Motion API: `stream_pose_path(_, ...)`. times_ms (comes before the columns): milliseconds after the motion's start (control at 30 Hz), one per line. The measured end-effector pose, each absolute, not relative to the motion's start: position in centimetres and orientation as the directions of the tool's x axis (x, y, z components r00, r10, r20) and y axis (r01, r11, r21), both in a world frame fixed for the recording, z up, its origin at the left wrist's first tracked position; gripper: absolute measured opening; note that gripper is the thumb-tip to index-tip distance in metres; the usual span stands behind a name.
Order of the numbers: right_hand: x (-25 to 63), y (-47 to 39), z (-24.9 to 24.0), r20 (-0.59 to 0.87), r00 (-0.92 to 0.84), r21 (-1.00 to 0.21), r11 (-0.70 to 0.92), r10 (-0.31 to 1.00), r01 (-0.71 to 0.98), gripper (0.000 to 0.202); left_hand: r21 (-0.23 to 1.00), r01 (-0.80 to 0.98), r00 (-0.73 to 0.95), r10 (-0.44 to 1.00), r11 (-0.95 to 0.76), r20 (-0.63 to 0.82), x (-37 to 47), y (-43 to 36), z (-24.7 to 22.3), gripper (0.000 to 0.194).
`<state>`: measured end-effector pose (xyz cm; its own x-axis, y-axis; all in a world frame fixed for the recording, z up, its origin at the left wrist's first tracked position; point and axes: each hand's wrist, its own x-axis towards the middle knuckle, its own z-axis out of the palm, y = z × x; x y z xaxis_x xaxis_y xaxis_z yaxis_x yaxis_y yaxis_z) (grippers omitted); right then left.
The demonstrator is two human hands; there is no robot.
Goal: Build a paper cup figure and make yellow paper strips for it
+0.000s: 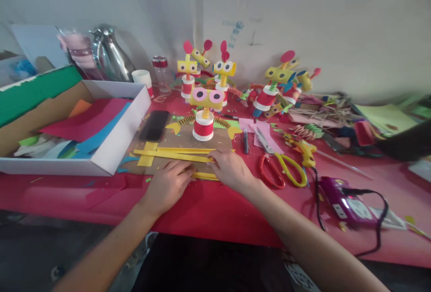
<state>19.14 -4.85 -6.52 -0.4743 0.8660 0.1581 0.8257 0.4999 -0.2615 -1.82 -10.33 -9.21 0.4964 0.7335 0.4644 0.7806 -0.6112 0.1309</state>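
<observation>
Several long yellow paper strips lie on a brown cardboard sheet in front of me. My right hand pinches a yellow strip near its right end. Beside it, my left hand is closed, palm down, with its fingertips at a lower yellow strip; the fingers partly hide that strip. A short, wide yellow paper piece sits crosswise at the strips' left end. Just beyond my hands stands a paper-cup figure with a yellow head, pink-rimmed eyes and coiled paper arms.
An open white box of coloured paper sits at the left. A phone lies on the cardboard. To the right are scissors, a yellow glue gun and a corded purple device. Similar figures stand behind.
</observation>
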Motion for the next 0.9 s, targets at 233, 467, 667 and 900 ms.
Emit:
stream_pose_path(233, 20.7, -5.5, -6.6, 0.234, -0.566, -0.303, 0.612, 0.791, 0.731, 0.015, 0.152, 0.786, 0.465, 0.735, -0.599, 0.494, -1.8, -10.2, -9.4, 0.022)
stream_pose_path(467, 22.4, -7.8, -8.1, 0.331, -0.639, -0.448, 0.712, 0.694, 0.541, 0.019, 0.025, 0.744, 0.568, 0.653, -0.667, 0.501, -1.2, -10.4, -8.7, 0.017)
stream_pose_path(667, 22.6, -7.7, -8.1, 0.376, -0.648, -0.375, 0.748, 0.663, 0.548, 0.019, -0.101, 0.695, 0.671, 0.591, -0.712, 0.448, -1.3, -10.1, -8.2, 0.014)
stream_pose_path(900, 23.5, -7.7, -8.1, 0.352, -0.639, -0.355, 0.729, 0.685, 0.586, 0.019, -0.079, 0.708, 0.674, 0.639, -0.701, 0.371, -1.4, -9.8, -8.1, 0.014)
